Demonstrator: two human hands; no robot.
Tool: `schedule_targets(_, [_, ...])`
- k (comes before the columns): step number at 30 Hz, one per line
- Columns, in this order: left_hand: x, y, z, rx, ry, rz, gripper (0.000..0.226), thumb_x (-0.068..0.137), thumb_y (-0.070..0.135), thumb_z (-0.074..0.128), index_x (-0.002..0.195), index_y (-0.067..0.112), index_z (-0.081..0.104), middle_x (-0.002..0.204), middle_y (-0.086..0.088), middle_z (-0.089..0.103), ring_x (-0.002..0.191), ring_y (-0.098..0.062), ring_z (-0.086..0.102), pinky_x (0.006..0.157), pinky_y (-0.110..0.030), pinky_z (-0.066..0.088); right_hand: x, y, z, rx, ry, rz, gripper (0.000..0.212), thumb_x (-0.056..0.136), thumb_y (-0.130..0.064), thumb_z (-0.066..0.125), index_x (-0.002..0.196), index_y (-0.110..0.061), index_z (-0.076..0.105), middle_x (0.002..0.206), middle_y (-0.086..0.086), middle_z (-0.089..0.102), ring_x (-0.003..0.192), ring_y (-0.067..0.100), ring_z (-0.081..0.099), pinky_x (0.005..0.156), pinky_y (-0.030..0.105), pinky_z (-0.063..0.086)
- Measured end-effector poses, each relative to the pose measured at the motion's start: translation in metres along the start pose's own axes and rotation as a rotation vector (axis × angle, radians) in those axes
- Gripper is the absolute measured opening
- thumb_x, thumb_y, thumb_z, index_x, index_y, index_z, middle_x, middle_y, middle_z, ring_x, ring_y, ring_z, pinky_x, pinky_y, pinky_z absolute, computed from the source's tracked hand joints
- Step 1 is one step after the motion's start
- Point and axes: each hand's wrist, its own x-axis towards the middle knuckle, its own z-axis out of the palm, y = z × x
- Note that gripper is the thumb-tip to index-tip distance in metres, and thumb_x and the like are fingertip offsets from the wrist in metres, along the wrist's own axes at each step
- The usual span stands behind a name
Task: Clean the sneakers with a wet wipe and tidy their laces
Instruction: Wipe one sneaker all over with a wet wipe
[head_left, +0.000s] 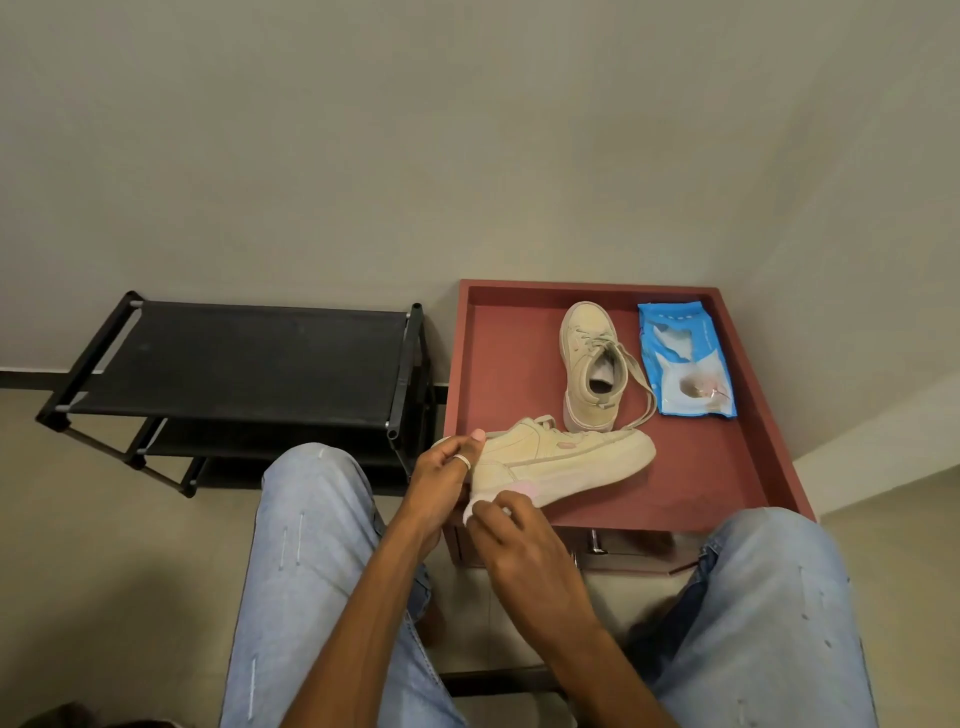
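Near sneaker (566, 462): beige low-top with thick pale sole, tipped on its side at the near left corner of the red rimmed counter (701, 467), sole edge turned toward the person. Held at its left end by the left hand (441, 470), grip clenched round the upper, ring (462, 458) on one finger. Right hand (511, 540): grip pinched on a white wet wipe (469, 512), pressed to the sole edge just beside the left hand. Handling, as judged: light enough for one hand; upper soft and likely to dent under a thumb, sole stiff and the better place to brace; best taken at one end, leaving the side free for wiping. Wipe limp and damp, apt to bunch; best kept folded over the fingertips. Far sneaker (592, 364): upright, further back on the counter, opening upward, laces (641, 395) loose and trailing toward the near sneaker; soft cord, easy to snag, best lifted by the ends. Wipe pack (685, 358): soft blue pouch, just beside the far sneaker on its right; print too small to read. Markings: small pink mark (566, 444) on the near sneaker's side, no legible brand name. Black shoe rack (249, 358) on the floor, left of the counter.
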Motion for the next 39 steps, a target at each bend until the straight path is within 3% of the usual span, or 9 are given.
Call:
schedule_targets(4, [-0.002, 0.002, -0.001, 0.002, -0.004, -0.036, 0.031, 0.099, 0.050, 0.058, 0.102, 0.025, 0.076, 0.076, 0.007, 0.070, 0.064, -0.008, 0.065, 0.051, -0.028, 0.053, -0.004, 0.015, -0.010, 0.035, 0.103, 0.059, 0.035, 0.079, -0.004, 0.051, 0.109, -0.008, 0.069, 0.112, 0.002, 0.064, 0.104, 0.021, 0.052, 0.082, 0.030, 0.054])
schedule_targets(9, [0.000, 0.001, 0.000, -0.012, -0.002, -0.052, 0.028, 0.098, 0.052, 0.057, 0.100, 0.030, 0.076, 0.094, -0.005, 0.076, 0.082, -0.022, 0.072, 0.060, -0.039, 0.059, -0.007, 0.025, -0.011, 0.156, 0.205, 0.223, 0.035, 0.071, 0.011, 0.069, 0.101, -0.006, 0.072, 0.109, 0.004, 0.065, 0.101, 0.024, 0.055, 0.078, 0.032, 0.056])
schedule_targets(16, [-0.001, 0.003, 0.000, 0.002, 0.016, -0.051, 0.030, 0.098, 0.051, 0.059, 0.100, 0.027, 0.076, 0.088, -0.001, 0.072, 0.072, -0.016, 0.067, 0.054, -0.032, 0.055, -0.003, 0.006, -0.004, 0.123, 0.134, 0.192, 0.023, 0.095, -0.015, 0.050, 0.110, -0.010, 0.066, 0.120, 0.005, 0.058, 0.110, 0.022, 0.050, 0.088, 0.030, 0.049])
schedule_targets(22, [0.000, 0.002, 0.000, 0.000, -0.001, -0.075, 0.026, 0.099, 0.051, 0.057, 0.101, 0.033, 0.076, 0.102, -0.007, 0.077, 0.089, -0.029, 0.074, 0.070, -0.057, 0.063, -0.009, 0.044, -0.007, 0.127, 0.206, 0.376, 0.029, 0.076, 0.006, 0.071, 0.103, -0.004, 0.071, 0.114, 0.014, 0.063, 0.104, 0.029, 0.055, 0.072, 0.036, 0.058])
schedule_targets(25, [0.001, 0.002, 0.000, 0.008, 0.011, -0.085, 0.027, 0.099, 0.051, 0.057, 0.103, 0.031, 0.075, 0.106, -0.007, 0.076, 0.095, -0.033, 0.074, 0.067, -0.053, 0.063, -0.009, 0.054, -0.004, 0.146, 0.271, 0.481, 0.027, 0.078, 0.008, 0.071, 0.102, -0.003, 0.071, 0.110, 0.014, 0.064, 0.100, 0.031, 0.058, 0.074, 0.041, 0.058])
schedule_targets(31, [0.001, 0.002, 0.001, 0.013, 0.016, -0.072, 0.031, 0.098, 0.051, 0.058, 0.099, 0.025, 0.075, 0.090, -0.004, 0.075, 0.078, -0.021, 0.069, 0.061, -0.038, 0.058, -0.003, 0.007, -0.003, 0.202, 0.250, 0.205, 0.032, 0.090, -0.015, 0.042, 0.104, -0.008, 0.071, 0.109, 0.004, 0.064, 0.100, 0.021, 0.055, 0.076, 0.025, 0.053])
schedule_targets(34, [0.001, 0.003, 0.001, 0.013, 0.012, -0.068, 0.033, 0.098, 0.051, 0.058, 0.102, 0.024, 0.074, 0.089, -0.004, 0.075, 0.078, -0.023, 0.070, 0.062, -0.040, 0.059, -0.003, 0.017, -0.003, 0.187, 0.222, 0.172, 0.026, 0.085, -0.004, 0.054, 0.105, -0.008, 0.070, 0.112, 0.005, 0.064, 0.103, 0.022, 0.055, 0.077, 0.028, 0.056])
schedule_targets(36, [0.001, 0.003, 0.001, 0.011, 0.011, -0.079, 0.030, 0.099, 0.051, 0.057, 0.104, 0.027, 0.075, 0.096, -0.004, 0.077, 0.085, -0.028, 0.074, 0.066, -0.049, 0.063, -0.006, 0.034, -0.003, 0.167, 0.240, 0.257, 0.034, 0.074, 0.009, 0.070, 0.105, -0.004, 0.071, 0.111, 0.009, 0.066, 0.103, 0.026, 0.057, 0.080, 0.033, 0.057])
schedule_targets(39, [0.000, 0.004, 0.001, 0.006, 0.013, -0.089, 0.027, 0.099, 0.050, 0.057, 0.103, 0.031, 0.075, 0.103, -0.005, 0.077, 0.093, -0.031, 0.075, 0.070, -0.058, 0.062, -0.010, 0.069, -0.004, 0.140, 0.287, 0.375, 0.039, 0.067, 0.016, 0.072, 0.102, 0.000, 0.073, 0.108, 0.013, 0.067, 0.100, 0.031, 0.059, 0.079, 0.041, 0.057])
